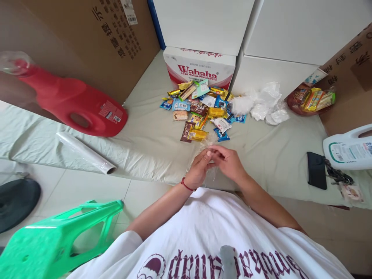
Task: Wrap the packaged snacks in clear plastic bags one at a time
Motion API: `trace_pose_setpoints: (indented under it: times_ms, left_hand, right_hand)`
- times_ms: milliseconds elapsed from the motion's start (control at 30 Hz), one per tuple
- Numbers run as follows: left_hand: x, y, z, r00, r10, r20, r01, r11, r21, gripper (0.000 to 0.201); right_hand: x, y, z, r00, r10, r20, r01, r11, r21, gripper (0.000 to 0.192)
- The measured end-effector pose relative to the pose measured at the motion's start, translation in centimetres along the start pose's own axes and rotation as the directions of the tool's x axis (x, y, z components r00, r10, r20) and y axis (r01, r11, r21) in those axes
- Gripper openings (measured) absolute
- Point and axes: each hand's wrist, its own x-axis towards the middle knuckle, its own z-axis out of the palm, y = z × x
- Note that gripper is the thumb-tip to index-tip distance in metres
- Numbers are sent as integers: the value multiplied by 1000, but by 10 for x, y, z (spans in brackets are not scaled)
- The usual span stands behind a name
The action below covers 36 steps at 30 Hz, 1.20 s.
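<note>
My left hand (199,167) and my right hand (228,162) meet in front of me, fingertips together, both pinching a thin clear plastic bag (209,174) that hangs between them. A red cord circles my left wrist. Just beyond the hands lies a pile of small wrapped snacks (200,106) in yellow, blue and brown wrappers on the pale sheet (151,143). The nearest are a brown packet and a yellow bar (194,134).
A red jug (72,102) lies at left, with a clear film roll (85,153) near it. A Wahaha carton (199,68), crumpled clear bags (263,102) and a bowl of snacks (310,100) sit behind. A black phone (316,169), keys and a white jug (348,149) lie right. Green stool (52,240) at lower left.
</note>
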Motion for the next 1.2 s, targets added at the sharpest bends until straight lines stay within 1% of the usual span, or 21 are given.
trace_pose_setpoints:
  times_ms: [33,67,100,133,167,233,267,300,367,433,467,533,600,700,767,867,900,967,1033,1133,1200]
  left_hand:
    - [1,-1,2,1000,-25,-3,25,998,-52,49]
    - [2,-2,3,999,-53,-11,52,995,-90,47]
    - [3,-2,4,996,-82,-28,78,989,-123,47]
    - [3,-2,4,993,-109,-51,100,984,-150,48]
    - [2,-2,3,989,-128,-76,113,979,-173,49]
    - [1,-1,1,982,-126,-144,96,976,-197,51]
    - [1,-1,0,978,-113,-176,78,978,-195,51]
    - [0,0,-2,975,-98,-201,61,981,-184,51]
    - [-1,1,-4,971,-70,-227,41,990,-133,51]
    - [-3,2,-4,975,-35,-219,27,999,-40,50]
    - [-4,2,-4,978,-6,-208,10,1000,17,50]
    - [-5,1,-3,983,56,-176,-35,992,120,50]
    - [-5,0,-3,984,98,-147,-71,982,177,50]
    - [-4,1,-8,978,136,-158,-104,975,194,53]
    - [-3,2,-13,971,160,-179,-123,971,204,56]
    - [-5,3,-19,970,180,-165,-140,963,229,56]
    - [-6,4,-20,969,192,-155,-151,958,243,56]
    - [-8,6,-20,965,224,-137,-178,942,285,54]
    - [-10,7,-20,963,240,-120,-190,925,329,54]
    - [-10,11,-26,967,235,-99,-190,923,333,54]
    - [-6,16,-34,972,221,-75,-196,948,252,54]
  right_hand:
    - [-4,-1,5,997,-72,29,75,987,-145,34]
    - [-8,-1,9,991,-120,65,134,954,-270,42]
    - [-12,-2,11,983,-152,99,178,916,-360,49]
    - [-17,-3,12,977,-176,124,212,889,-406,54]
    - [-21,-4,10,970,-196,146,240,882,-406,57]
    - [-30,-6,0,956,-225,189,274,916,-294,57]
    - [-34,-6,-7,956,-226,189,265,940,-214,54]
    - [-37,-7,-14,964,-213,158,236,961,-143,49]
    - [-40,-7,-28,986,-163,20,164,984,-69,35]
    - [-38,-6,-35,981,-151,-125,143,987,-72,27]
    - [-34,-5,-36,973,-168,-159,157,984,-78,26]
    - [-26,-3,-31,967,-208,-148,201,978,-57,30]
    - [-17,0,-23,974,-206,-90,209,978,26,28]
    - [-9,2,-14,992,-123,-31,127,974,188,31]
    - [-8,0,-13,998,-66,-6,65,960,272,37]
    - [-7,-5,-15,998,55,23,-60,929,364,48]
    - [-6,-7,-16,992,123,29,-124,907,402,52]
    - [-1,-12,-15,961,271,60,-265,834,484,60]
    - [4,-15,-12,925,362,115,-363,754,547,58]
    - [12,-20,-13,911,386,144,-389,691,610,51]
    - [15,-22,-20,910,377,175,-399,672,623,48]
